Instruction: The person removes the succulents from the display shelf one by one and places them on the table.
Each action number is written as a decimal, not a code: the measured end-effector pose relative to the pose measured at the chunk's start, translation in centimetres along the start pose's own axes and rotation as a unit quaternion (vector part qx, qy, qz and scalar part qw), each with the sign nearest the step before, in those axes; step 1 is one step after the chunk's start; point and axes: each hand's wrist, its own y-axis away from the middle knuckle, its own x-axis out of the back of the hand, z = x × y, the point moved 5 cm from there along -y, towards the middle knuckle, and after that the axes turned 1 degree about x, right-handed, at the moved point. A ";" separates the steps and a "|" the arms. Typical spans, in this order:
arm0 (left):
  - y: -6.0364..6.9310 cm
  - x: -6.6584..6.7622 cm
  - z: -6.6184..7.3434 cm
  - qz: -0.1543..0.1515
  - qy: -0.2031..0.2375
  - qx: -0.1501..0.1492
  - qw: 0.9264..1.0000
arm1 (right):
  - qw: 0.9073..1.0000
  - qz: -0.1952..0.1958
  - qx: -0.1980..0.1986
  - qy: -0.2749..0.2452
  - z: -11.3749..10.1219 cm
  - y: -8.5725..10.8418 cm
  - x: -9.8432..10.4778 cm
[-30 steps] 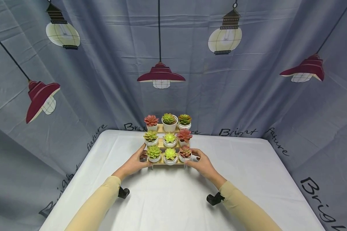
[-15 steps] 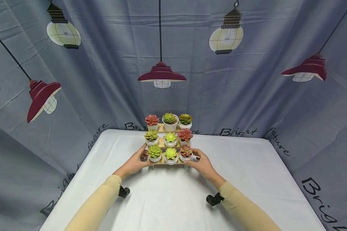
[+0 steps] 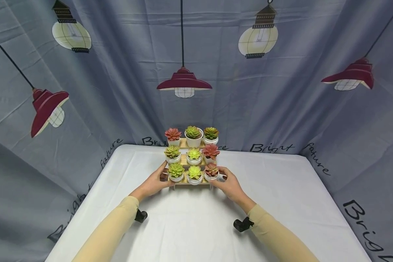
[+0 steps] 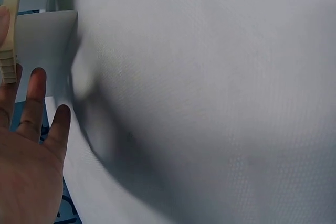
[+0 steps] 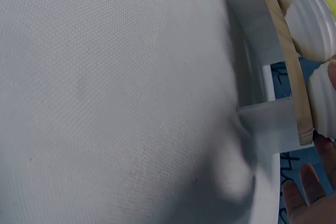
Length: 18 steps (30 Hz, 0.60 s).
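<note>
A three-tier wooden stand (image 3: pixel 185 181) with white legs bears small potted succulents, three to a tier, green and red ones. At its left end my left hand (image 3: pixel 153 183) grips the lowest board, thumb at the front and fingers at the side. My right hand (image 3: pixel 229 185) grips the right end, close to the red succulent (image 3: pixel 211 170) in the front row. The left wrist view has the board's end (image 4: pixel 9 35) beside spread fingers of the left hand (image 4: pixel 29 166). In the right wrist view, the right hand (image 5: pixel 315 200) is at the board's end (image 5: pixel 295 72), its thumb against a white pot (image 5: pixel 321 95).
A white cloth covers the table (image 3: pixel 189 225), and the stand is near its back edge. Behind and at both sides hangs a grey-blue curtain (image 3: pixel 117 72) printed with lamps and lettering. Black wrist devices (image 3: pixel 140 215) are on both forearms.
The head view has shifted slightly, so the lamps, table edge and stand all appear a little higher. Both hands keep the same hold on the stand.
</note>
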 end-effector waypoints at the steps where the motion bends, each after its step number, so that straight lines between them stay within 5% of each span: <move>1: 0.0 0.0 0.0 -0.001 0.002 0.000 1.000 | 1.000 0.000 0.003 0.000 0.0 0.0 0.0; 18: 0.1 -0.1 0.1 -0.003 -0.017 0.014 1.000 | 0.999 0.001 -0.006 0.047 0.6 0.5 1.9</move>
